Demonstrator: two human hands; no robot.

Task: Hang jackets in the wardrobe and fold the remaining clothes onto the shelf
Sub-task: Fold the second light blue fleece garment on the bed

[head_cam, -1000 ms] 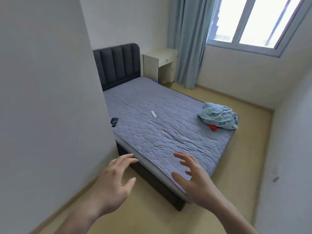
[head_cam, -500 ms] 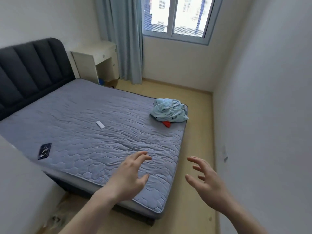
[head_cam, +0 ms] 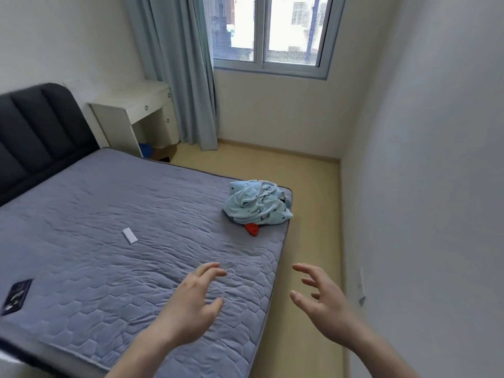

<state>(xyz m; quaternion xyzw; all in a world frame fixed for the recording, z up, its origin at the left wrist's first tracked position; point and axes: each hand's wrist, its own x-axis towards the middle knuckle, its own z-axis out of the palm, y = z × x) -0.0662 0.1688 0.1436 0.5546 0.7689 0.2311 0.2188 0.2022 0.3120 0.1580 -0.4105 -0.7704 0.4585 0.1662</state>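
A person's bare hands reach out over the foot of a bed [head_cam: 109, 219] whose grey quilted mattress is the landmark for everything here. The last clothes in sight — a crumpled pale-blue garment [head_cam: 256, 203] with a scrap of red cloth [head_cam: 252, 229] poking from under its near edge — sit heaped at the mattress's far right corner, beside the strip of floor along the wall.

The left hand [head_cam: 191, 304] hovers above the mattress near its foot edge, fingers spread wide and holding nothing. The right hand [head_cam: 324, 298] hangs off the mattress's right side, over the floor, likewise spread and empty.

The heap lies ahead of both hands and well apart from them, further up the mattress toward the window: ahead and slightly right of the left hand, ahead and to the left of the right. Neither hand looks clearly nearer. The bundle is too rumpled to show a long axis.

A white remote [head_cam: 129, 236] at mid-mattress and a dark phone [head_cam: 17, 296] by the left edge lie clear of that line. No wardrobe or shelf is in view.
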